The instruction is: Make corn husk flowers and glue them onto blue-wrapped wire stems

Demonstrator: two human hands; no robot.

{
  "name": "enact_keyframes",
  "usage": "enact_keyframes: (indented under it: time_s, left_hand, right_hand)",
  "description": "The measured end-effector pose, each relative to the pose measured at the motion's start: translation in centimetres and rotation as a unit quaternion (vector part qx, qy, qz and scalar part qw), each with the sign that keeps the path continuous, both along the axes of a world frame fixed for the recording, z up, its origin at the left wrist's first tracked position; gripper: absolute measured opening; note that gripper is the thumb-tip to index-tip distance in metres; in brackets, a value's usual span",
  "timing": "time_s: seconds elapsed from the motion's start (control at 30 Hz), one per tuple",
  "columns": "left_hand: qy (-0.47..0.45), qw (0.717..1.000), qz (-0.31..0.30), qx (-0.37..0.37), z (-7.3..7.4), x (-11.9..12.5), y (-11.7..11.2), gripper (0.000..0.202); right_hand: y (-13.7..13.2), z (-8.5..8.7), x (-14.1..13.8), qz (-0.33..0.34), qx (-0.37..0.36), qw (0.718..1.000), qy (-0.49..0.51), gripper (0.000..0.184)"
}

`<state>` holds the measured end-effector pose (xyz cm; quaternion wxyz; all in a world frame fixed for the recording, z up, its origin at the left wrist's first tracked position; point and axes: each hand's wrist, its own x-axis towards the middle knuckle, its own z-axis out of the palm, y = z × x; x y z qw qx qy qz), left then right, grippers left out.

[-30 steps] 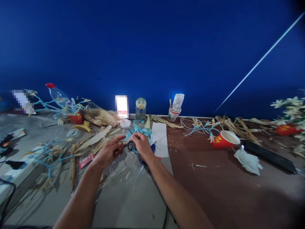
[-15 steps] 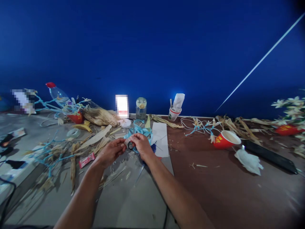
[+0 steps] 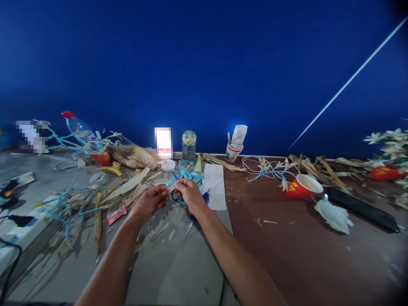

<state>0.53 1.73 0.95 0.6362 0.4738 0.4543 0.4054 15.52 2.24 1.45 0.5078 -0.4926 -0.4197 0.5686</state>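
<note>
Both hands meet over the middle of the table, fingertips pinched on a small pale strip (image 3: 171, 187) stretched between them; its material is too small to make out. My left hand (image 3: 152, 199) closes on its left end and my right hand (image 3: 188, 192) on its right end. Behind them lies a bundle of light-blue ribbon (image 3: 191, 172). Black scissor handles (image 3: 174, 195) show just below the fingers. A dark-blue handled tool (image 3: 206, 197) rests beside my right hand, near a white sheet (image 3: 215, 178).
Dried corn husks (image 3: 132, 156) and blue-stemmed flowers (image 3: 68, 216) spread across the left. A glass jar (image 3: 189, 148) stands by the wall. To the right are a tipped red paper cup (image 3: 298, 188), crumpled tissue (image 3: 333, 216) and a long black object (image 3: 363, 210). A power strip (image 3: 28, 225) lies far left.
Almost nothing differs. My fingers have shifted very slightly around the pale strip, which both hands still pinch.
</note>
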Motion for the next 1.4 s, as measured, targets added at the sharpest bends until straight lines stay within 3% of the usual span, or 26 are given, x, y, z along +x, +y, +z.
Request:
enact_keyframes:
  time_s: [0.13,0.27,0.37,0.5,0.57,0.67,0.9,1.17,1.4]
  left_hand:
    - [0.033,0.999,0.025,0.028,0.1,0.1,0.1,0.032]
    - [0.025,0.993,0.097,0.059,0.4,-0.4,0.4,0.033]
    - [0.031,0.987,0.139,0.07,0.6,-0.7,0.5,0.034]
    - [0.032,0.987,0.133,0.085,0.6,-0.7,0.5,0.033]
    - [0.034,0.988,0.122,0.087,0.5,-0.5,0.4,0.032]
    - [0.033,0.99,0.115,0.08,0.5,-0.4,0.4,0.031]
    - [0.029,0.989,0.124,0.077,0.6,-0.3,0.3,0.032]
    - [0.022,0.99,0.122,0.07,0.3,-0.5,0.4,0.032]
    - [0.01,0.989,0.126,0.074,0.0,-0.5,0.7,0.031]
  right_hand:
    - [0.1,-0.1,0.2,-0.015,0.015,0.999,-0.05,0.019]
    - [0.0,0.1,0.4,-0.009,0.083,0.972,-0.221,0.018]
    - [-0.6,0.2,0.2,0.095,0.142,0.913,-0.37,0.019]
    - [-1.4,-0.1,0.0,0.24,0.22,0.792,-0.516,0.025]
    - [-1.7,-0.3,-0.1,0.273,0.256,0.739,-0.56,0.026]
    - [-1.9,-0.6,-0.2,0.29,0.279,0.697,-0.593,0.023]
    - [-2.3,-0.4,-0.5,0.292,0.324,0.661,-0.611,0.018]
    - [-2.0,0.1,-0.2,0.3,0.296,0.68,-0.6,0.017]
    - [-2.3,-0.3,-0.3,0.323,0.301,0.66,-0.608,0.017]
